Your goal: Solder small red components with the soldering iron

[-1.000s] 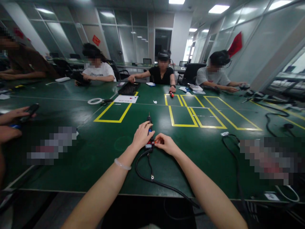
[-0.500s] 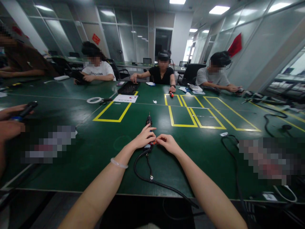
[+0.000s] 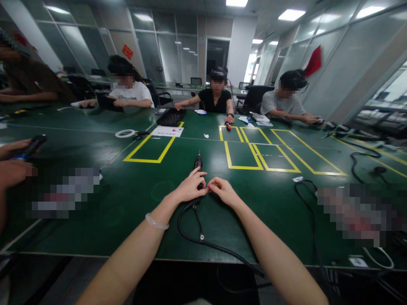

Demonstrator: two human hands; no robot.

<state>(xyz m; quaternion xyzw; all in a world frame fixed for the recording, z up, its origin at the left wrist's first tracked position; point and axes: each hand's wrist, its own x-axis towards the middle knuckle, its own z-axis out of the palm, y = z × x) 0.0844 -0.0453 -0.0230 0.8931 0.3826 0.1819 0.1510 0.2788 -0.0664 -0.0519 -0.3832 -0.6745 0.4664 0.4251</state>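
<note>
A black electric screwdriver [image 3: 197, 163] lies on the green table in front of me, its thin bit pointing away. My left hand [image 3: 190, 186] rests over its body, with fingers curled round it. Just to the right, my right hand [image 3: 222, 190] is closed in a pinch, its fingertips meeting those of my left hand beside the tool. Whatever lies between those fingertips is too small or hidden to make out. From the screwdriver's rear runs a black cable [image 3: 182, 228], with a short lead ending in a ring terminal [image 3: 202, 237].
Yellow tape rectangles [image 3: 244, 168] mark the green table [image 3: 133, 228]. Farther off are a black tray [image 3: 171, 117], a paper sheet [image 3: 167, 131] and a white cable coil [image 3: 125, 134]. Several people sit around; at left, a co-worker's hands [image 3: 19, 169] hold a dark tool.
My left hand has shifted slightly left along with the screwdriver. The orange-red bit near my fingertips no longer shows. Across the table, the person in white has moved a dark flat object.
</note>
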